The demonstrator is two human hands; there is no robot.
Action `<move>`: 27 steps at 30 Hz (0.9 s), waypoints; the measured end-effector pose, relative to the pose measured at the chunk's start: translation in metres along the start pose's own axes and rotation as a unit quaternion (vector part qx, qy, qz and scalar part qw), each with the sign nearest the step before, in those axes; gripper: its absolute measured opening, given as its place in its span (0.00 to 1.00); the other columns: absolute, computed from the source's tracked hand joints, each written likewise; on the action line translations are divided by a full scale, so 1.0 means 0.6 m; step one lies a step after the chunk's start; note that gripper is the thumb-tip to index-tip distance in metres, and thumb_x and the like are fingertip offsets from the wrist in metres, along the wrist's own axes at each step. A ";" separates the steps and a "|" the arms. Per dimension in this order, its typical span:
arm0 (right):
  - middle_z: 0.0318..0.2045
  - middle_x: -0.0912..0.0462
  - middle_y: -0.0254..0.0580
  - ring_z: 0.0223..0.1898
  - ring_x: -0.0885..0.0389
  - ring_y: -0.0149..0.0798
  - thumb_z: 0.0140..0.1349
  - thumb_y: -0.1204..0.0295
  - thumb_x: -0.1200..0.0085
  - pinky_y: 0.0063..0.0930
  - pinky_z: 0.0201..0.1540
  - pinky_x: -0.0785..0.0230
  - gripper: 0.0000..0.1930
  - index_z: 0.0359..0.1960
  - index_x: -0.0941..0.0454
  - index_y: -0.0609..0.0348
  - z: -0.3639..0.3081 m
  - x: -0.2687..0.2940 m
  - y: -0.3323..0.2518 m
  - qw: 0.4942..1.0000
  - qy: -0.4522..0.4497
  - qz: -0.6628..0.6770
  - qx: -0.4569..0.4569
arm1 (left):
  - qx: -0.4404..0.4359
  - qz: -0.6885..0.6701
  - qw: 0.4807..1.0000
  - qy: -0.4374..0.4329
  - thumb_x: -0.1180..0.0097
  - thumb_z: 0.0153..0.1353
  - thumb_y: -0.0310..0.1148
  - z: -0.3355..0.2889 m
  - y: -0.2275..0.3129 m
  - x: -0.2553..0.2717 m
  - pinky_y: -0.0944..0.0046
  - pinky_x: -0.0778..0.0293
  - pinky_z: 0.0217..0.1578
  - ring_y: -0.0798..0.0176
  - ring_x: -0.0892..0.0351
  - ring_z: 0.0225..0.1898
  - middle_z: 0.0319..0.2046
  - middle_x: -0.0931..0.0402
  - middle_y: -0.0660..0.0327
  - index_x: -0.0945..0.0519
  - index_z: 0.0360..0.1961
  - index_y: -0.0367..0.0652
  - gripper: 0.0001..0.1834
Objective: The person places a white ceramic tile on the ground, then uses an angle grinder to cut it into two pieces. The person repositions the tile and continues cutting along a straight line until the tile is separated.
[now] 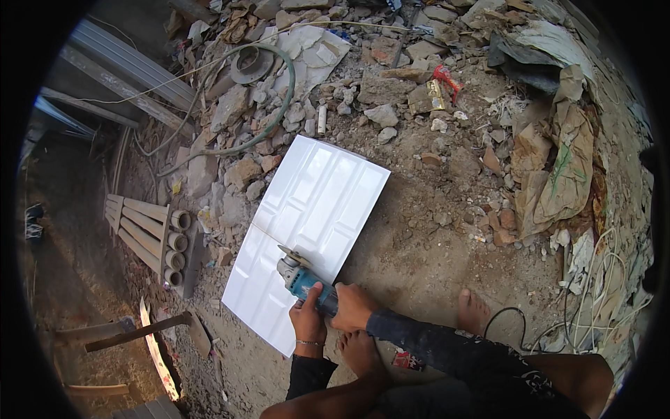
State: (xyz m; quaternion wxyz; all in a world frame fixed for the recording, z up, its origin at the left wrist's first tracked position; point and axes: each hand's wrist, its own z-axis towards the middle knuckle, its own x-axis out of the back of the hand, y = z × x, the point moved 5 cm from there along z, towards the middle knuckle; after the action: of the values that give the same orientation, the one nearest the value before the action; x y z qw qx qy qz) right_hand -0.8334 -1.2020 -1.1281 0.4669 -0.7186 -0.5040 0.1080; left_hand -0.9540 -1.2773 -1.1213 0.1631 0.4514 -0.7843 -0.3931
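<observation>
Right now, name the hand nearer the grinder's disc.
The left hand, on the grinder's teal body; the right hand holds its dark rear, farther back.

My teal-and-black cylindrical angle grinder (303, 283), grey metal head (285, 267). Glossy white rectangular panel (313, 197), raised brick-like pattern. My long dark right sleeve (422, 339), pale-flecked. Curved dull-green hose (290, 85). Crumpled brown paper sack (567, 167), green-streaked.

From where I stand: soft, moderate daylight over the left hand (308, 322) and right hand (354, 308). Ahead of them, the white panel (303, 202) reads brightest, pale glare along its raised blocks. Far left of the hands: dim, broken by one warm, bright strip (158, 350). Below them, dark clothing (447, 396) loses detail. Centre fairly sharp; edges bent, softer, ringed in black
</observation>
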 end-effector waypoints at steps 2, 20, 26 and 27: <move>0.40 0.14 0.71 0.47 0.13 0.68 0.46 0.70 0.33 0.51 0.51 0.18 0.21 0.41 0.22 0.71 -0.002 0.001 0.002 1.000 0.000 -0.007 0.003 | 0.006 -0.007 1.000 -0.004 0.29 0.64 0.26 -0.001 -0.004 0.000 0.59 0.17 0.41 0.60 0.13 0.37 0.40 0.15 0.57 0.19 0.45 0.30 0.13; 0.43 0.14 0.70 0.48 0.13 0.66 0.46 0.69 0.32 0.49 0.52 0.17 0.23 0.43 0.21 0.71 -0.010 0.007 0.007 1.000 -0.009 -0.007 0.001 | 0.016 0.010 1.000 -0.006 0.31 0.66 0.27 0.002 -0.014 0.003 0.59 0.16 0.42 0.61 0.13 0.37 0.39 0.15 0.59 0.18 0.45 0.33 0.11; 0.41 0.13 0.70 0.47 0.12 0.66 0.45 0.68 0.31 0.50 0.51 0.17 0.24 0.43 0.21 0.72 -0.010 0.002 0.012 1.000 -0.008 -0.009 -0.005 | 0.013 0.007 1.000 -0.013 0.31 0.66 0.27 -0.004 -0.017 0.002 0.59 0.16 0.42 0.61 0.13 0.37 0.39 0.15 0.59 0.18 0.45 0.33 0.11; 0.41 0.13 0.70 0.46 0.12 0.66 0.45 0.68 0.31 0.50 0.51 0.17 0.24 0.43 0.21 0.71 -0.011 0.002 0.012 1.000 -0.003 -0.008 0.002 | 0.015 0.012 1.000 -0.007 0.31 0.65 0.27 -0.005 -0.018 0.003 0.59 0.16 0.42 0.61 0.13 0.37 0.39 0.15 0.59 0.18 0.45 0.33 0.11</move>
State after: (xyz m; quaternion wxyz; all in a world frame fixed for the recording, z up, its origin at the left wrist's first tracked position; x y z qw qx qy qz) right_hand -0.8242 -1.2049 -1.1296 0.4676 -0.7134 -0.5106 0.1079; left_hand -0.9468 -1.2832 -1.1276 0.1559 0.4417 -0.7964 -0.3827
